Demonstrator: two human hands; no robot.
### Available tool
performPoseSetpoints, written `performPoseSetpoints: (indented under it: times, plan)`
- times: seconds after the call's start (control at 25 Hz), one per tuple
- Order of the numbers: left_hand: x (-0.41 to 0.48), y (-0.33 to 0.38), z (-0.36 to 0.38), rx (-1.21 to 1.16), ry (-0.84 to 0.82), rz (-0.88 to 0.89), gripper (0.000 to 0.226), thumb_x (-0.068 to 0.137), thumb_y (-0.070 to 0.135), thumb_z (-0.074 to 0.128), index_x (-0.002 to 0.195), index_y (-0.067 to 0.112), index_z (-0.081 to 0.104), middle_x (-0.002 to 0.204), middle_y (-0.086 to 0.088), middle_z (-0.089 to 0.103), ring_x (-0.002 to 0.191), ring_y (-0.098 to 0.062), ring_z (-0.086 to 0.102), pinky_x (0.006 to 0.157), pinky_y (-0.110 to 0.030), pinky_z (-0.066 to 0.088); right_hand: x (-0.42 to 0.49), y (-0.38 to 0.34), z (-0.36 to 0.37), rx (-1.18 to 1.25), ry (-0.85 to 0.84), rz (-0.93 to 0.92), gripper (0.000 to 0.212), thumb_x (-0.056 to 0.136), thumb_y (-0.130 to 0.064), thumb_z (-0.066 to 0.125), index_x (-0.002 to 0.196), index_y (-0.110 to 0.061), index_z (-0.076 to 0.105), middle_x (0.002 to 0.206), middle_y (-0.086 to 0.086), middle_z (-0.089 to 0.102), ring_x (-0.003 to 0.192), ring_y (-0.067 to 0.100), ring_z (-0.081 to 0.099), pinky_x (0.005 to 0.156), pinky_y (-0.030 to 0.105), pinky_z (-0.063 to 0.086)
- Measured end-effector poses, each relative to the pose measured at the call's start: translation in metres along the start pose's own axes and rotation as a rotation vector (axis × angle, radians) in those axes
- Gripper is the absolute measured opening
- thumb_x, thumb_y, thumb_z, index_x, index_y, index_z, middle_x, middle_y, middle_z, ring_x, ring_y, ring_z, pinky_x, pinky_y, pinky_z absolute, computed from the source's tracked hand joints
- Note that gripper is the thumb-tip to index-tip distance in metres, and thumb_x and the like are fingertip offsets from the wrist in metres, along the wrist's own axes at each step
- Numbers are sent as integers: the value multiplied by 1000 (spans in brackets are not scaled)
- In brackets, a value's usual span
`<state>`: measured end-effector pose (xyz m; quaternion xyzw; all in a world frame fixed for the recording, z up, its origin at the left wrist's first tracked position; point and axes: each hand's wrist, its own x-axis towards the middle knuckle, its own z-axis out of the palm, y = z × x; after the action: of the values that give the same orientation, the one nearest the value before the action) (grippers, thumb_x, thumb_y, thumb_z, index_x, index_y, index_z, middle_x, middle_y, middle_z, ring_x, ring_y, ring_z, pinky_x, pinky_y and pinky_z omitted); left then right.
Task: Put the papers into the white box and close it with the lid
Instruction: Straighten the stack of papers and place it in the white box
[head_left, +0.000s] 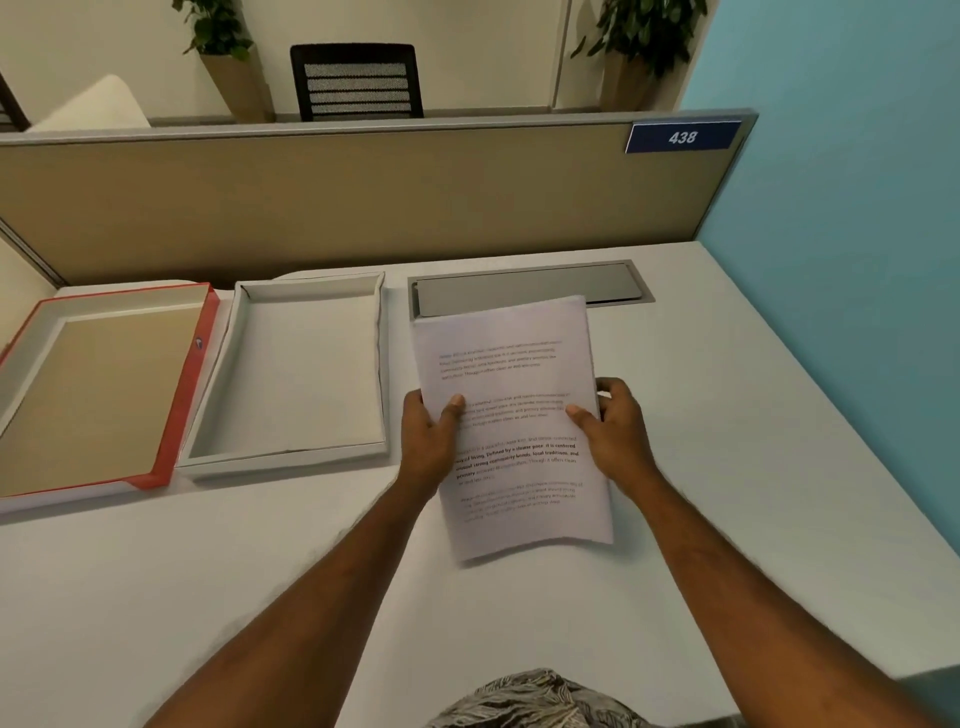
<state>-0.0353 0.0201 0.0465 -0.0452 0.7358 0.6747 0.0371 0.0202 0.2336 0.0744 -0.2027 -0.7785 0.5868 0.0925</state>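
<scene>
I hold a stack of printed white papers (514, 364) above the desk, right of centre. My left hand (428, 441) grips its left edge with the thumb on top. My right hand (615, 431) grips the right edge the same way. The white box (231, 374) lies open and empty just left of the papers. Its lid (182, 395), red-edged with a tan inside, lies upside down at the far left, touching the box's side.
A grey cable hatch (524, 286) is set into the white desk (260, 571) behind the papers. A tan partition (337, 202) with a blue "438" sign closes the back. A light blue wall (841, 260) runs along the right.
</scene>
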Motion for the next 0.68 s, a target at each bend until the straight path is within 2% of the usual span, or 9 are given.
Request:
performPoseSetpoints:
  times: [0.08,0.16,0.2,0.28,0.36,0.4,0.52,0.6,0.68]
  plan:
    - [-4,17,4,12,-2,119,31,93,30,58,115,16,39,112,-2,58,95,-19,67,71,-34,61,3,-7,-4,-21,30,-36,36,92,-9,61,124,-13,46,112,3,63,93,21,66,70,27,56]
    - [-8,32,7,1,-12,230,31,92,31,57,114,20,38,109,5,58,92,-14,68,67,-30,61,5,-13,-5,-7,47,-92,33,92,-7,60,121,-18,47,111,0,61,90,12,63,63,13,50]
    - [-9,36,8,-7,-16,277,30,92,31,57,114,21,38,107,9,58,92,-10,68,65,-26,60,5,-14,-5,28,51,-115,34,92,-6,59,120,-20,47,109,-2,61,90,8,62,60,11,51]
    - [-10,37,9,-16,-14,350,27,94,26,56,112,20,37,105,12,56,93,-1,66,63,-20,58,4,-15,-4,103,59,-143,38,91,-1,60,121,-20,46,107,-4,61,93,10,62,67,13,55]
    - [-14,33,7,-3,21,394,24,95,18,56,109,21,36,102,12,55,93,6,63,62,-17,57,0,-13,-1,118,70,-169,39,90,2,60,124,-14,46,111,1,60,99,21,62,81,27,57]
    - [-15,32,6,5,34,399,25,95,16,56,108,21,36,102,12,54,92,8,62,62,-19,59,-3,-12,2,108,70,-186,39,90,1,61,123,-12,46,111,3,60,100,23,62,83,29,57]
    - [-16,42,1,-9,-2,418,31,92,25,59,115,22,39,104,13,57,93,4,64,67,-26,62,-8,-21,1,142,90,-271,38,87,-15,70,120,-19,50,106,0,63,95,17,66,71,19,59]
    - [-14,65,0,-60,17,452,35,89,39,60,115,20,47,100,10,60,88,0,66,63,-19,57,-5,-41,-3,229,146,-330,36,85,-34,70,115,-23,55,101,0,66,88,14,68,65,21,60]
    - [-8,93,2,-120,118,433,45,85,56,54,102,14,56,85,6,61,74,0,64,57,-13,49,2,-65,-4,272,241,-354,39,82,-53,61,103,-20,59,88,-1,68,75,12,69,58,17,55]
